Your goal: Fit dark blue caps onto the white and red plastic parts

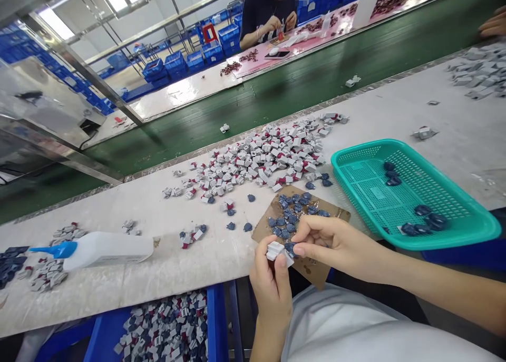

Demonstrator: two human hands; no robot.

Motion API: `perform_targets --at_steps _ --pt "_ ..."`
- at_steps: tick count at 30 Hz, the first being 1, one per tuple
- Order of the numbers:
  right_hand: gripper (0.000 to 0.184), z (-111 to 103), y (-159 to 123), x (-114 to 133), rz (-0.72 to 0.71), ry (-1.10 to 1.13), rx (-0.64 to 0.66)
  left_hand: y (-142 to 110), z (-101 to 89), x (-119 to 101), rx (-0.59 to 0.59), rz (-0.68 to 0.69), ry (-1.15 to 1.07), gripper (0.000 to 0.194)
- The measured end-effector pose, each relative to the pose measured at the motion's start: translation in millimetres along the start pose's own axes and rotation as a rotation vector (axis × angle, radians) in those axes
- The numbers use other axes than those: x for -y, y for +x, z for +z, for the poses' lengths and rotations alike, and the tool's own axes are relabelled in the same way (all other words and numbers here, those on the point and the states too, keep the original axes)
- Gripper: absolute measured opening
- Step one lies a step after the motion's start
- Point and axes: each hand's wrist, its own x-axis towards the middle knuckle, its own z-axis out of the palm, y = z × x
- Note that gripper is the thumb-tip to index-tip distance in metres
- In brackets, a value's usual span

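Between the thumb and fingers of my left hand [272, 280] is a small light grey plastic part [275, 250]. My right hand [330, 241] pinches a small dark blue plastic part [290, 247] right against the grey one; whether the two are joined I cannot tell. Beneath and behind my hands lies a brown cardboard sheet [263, 226] with several dark blue pieces [290, 214] on it and wet-looking spots. Beyond it spreads a heap of grey and dark red parts [261, 159]. My fingertips partly cover both held parts.
A green basket [466, 193] with several dark blue pieces stands at right. A white bottle with a blue nozzle [108, 248] lies at left. Below the table edge is a blue bin [216, 325] of parts. Past a green conveyor belt [190, 135], another person [269, 14] works.
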Motion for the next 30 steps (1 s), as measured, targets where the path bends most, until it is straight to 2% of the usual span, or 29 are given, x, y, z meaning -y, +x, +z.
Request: perform_targets --at_steps 9,15,18,22,24,26,27,29,30 --pt "0.028 2 2 -6 0.003 0.058 0.071 -6 6.7 4 0.003 0.089 0.010 0.026" --pt "0.035 1 3 -20 0.003 0.226 0.169 -10 9.9 2 0.010 0.075 -0.002 0.035" --pt "0.038 3 3 -26 -0.006 0.266 0.161 -10 12.7 2 0.005 0.085 0.003 0.041" --pt "0.044 17 10 -28 0.005 0.248 0.147 -7 12.2 9 0.023 0.053 0.021 0.043" --pt "0.043 22 13 -24 -0.001 0.231 0.160 -5 2.7 19 0.050 0.020 0.002 0.043" --pt "0.043 16 12 -18 -0.021 0.170 0.135 -4 -18.5 34 0.013 -0.059 -0.015 0.041" --pt "0.044 7 9 -16 -0.031 0.116 0.080 -4 -33.8 43 -0.045 -0.106 -0.018 0.040" --pt "0.048 -24 -2 -18 -0.044 -0.034 -0.112 -4 -72.3 63 -0.206 -0.193 -0.008 0.036" --pt "0.046 -44 -8 -24 -0.059 -0.104 -0.276 -6 -93.9 73 -0.288 -0.223 0.011 0.033"
